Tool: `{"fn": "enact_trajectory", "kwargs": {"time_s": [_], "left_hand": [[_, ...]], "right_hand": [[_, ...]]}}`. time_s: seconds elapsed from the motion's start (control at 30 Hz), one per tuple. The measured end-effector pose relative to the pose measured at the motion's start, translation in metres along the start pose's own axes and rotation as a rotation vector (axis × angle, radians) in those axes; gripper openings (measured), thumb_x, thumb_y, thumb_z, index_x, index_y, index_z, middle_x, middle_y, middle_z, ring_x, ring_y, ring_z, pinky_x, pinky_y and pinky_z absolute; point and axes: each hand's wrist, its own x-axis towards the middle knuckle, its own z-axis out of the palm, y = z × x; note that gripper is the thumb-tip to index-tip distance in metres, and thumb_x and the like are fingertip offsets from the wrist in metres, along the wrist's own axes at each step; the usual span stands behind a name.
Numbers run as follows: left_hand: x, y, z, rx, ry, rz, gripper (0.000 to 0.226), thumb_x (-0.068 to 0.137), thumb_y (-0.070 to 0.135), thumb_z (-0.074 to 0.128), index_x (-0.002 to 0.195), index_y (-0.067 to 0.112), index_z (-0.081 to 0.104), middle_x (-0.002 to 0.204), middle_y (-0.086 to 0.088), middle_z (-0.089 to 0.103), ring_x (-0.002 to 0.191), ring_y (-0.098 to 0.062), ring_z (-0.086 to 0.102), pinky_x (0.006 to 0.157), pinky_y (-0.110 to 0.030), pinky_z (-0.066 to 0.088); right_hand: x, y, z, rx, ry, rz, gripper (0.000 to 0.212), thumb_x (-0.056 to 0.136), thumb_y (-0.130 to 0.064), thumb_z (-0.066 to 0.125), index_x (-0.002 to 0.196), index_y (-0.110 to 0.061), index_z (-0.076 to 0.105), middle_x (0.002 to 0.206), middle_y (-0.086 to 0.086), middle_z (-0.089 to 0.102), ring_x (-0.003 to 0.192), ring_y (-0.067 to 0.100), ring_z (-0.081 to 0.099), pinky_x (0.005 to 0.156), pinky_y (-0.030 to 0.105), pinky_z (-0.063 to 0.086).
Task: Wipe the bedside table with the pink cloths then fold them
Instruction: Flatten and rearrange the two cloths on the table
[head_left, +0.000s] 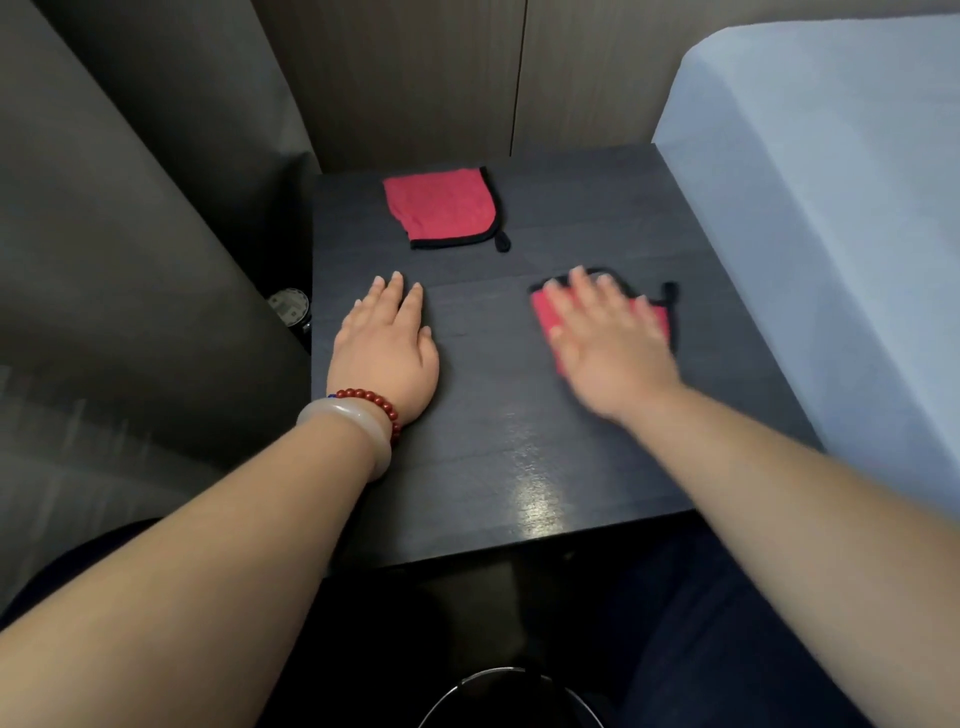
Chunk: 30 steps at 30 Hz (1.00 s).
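The dark bedside table (498, 431) fills the middle of the view. A folded pink cloth with black trim (441, 208) lies near the table's back edge. My right hand (610, 338) presses flat, fingers spread, on a second pink cloth (545, 314) at the right of the table; the hand is blurred and covers most of that cloth. My left hand (387, 343) rests flat on the bare tabletop to the left, holding nothing, with a red bead bracelet and a pale bangle at the wrist.
A bed with a pale blue sheet (831, 208) borders the table's right side. Grey curtain fabric (130, 234) hangs to the left, with a small round object (290, 306) in the gap. A wooden panel wall (415, 73) stands behind. A round dark bin rim (509, 696) sits below.
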Motion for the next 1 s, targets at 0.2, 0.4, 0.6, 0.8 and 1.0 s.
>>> {"fn": "enact_trajectory", "kwargs": {"time_s": [0.2, 0.4, 0.6, 0.8, 1.0], "left_hand": [[0.002, 0.001, -0.001, 0.004, 0.002, -0.008, 0.056, 0.097, 0.028, 0.032, 0.152, 0.017, 0.024, 0.161, -0.005, 0.016, 0.148, -0.020, 0.009, 0.121, -0.038, 0.008], [0.000, 0.004, -0.006, -0.022, -0.011, -0.003, 0.057, 0.097, 0.025, 0.032, 0.152, 0.017, 0.022, 0.161, -0.003, 0.013, 0.148, -0.019, 0.005, 0.120, -0.035, 0.003], [0.001, 0.001, -0.002, -0.033, 0.016, 0.004, 0.057, 0.095, 0.023, 0.034, 0.151, 0.016, 0.026, 0.161, -0.004, 0.016, 0.148, -0.019, 0.008, 0.121, -0.035, 0.005], [0.003, 0.004, -0.002, -0.031, 0.007, 0.005, 0.056, 0.095, 0.024, 0.035, 0.150, 0.017, 0.027, 0.161, -0.004, 0.017, 0.148, -0.019, 0.008, 0.121, -0.035, 0.005], [0.031, 0.015, -0.008, 0.013, 0.093, 0.037, 0.058, 0.098, 0.032, 0.035, 0.152, 0.018, 0.020, 0.162, -0.005, 0.005, 0.149, -0.024, -0.002, 0.120, -0.041, 0.003]], "right_hand": [[0.004, -0.063, 0.008, 0.044, 0.024, -0.043, 0.053, 0.099, -0.044, 0.015, 0.150, -0.039, 0.002, 0.161, -0.010, -0.007, 0.148, 0.019, -0.006, 0.118, 0.046, -0.002], [0.043, -0.020, -0.003, 0.038, -0.041, 0.055, 0.052, 0.099, -0.043, 0.013, 0.150, -0.041, -0.001, 0.160, -0.011, -0.009, 0.148, 0.016, -0.007, 0.117, 0.045, -0.002], [0.033, -0.060, 0.000, 0.023, 0.014, -0.057, 0.053, 0.099, -0.041, 0.016, 0.150, -0.039, 0.002, 0.161, -0.010, -0.006, 0.148, 0.019, -0.006, 0.118, 0.047, -0.002], [0.042, -0.018, -0.004, 0.029, 0.014, -0.087, 0.051, 0.099, -0.045, 0.015, 0.149, -0.044, 0.004, 0.160, -0.014, -0.004, 0.148, 0.013, -0.005, 0.118, 0.043, -0.003], [0.048, -0.010, 0.000, -0.003, 0.061, 0.021, 0.052, 0.098, -0.046, 0.012, 0.150, -0.042, 0.004, 0.160, -0.011, -0.005, 0.148, 0.016, -0.003, 0.118, 0.043, 0.000]]}}
